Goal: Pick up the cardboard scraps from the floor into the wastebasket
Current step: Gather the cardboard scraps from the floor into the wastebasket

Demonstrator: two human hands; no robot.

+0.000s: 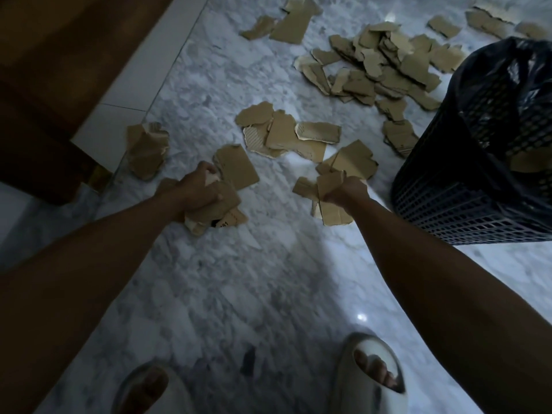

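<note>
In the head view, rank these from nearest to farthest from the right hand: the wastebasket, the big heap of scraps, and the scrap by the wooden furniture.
From the right hand:
1. Wastebasket, just to its right.
2. Big heap of scraps, ahead of it, beside the basket's far side.
3. Scrap by the wooden furniture, far across on the left, past the left hand.

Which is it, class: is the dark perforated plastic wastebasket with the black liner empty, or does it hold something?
Not empty. Inside the dark perforated plastic wastebasket, a tan cardboard scrap lies against the black liner. How much lies deeper cannot be told.
</note>
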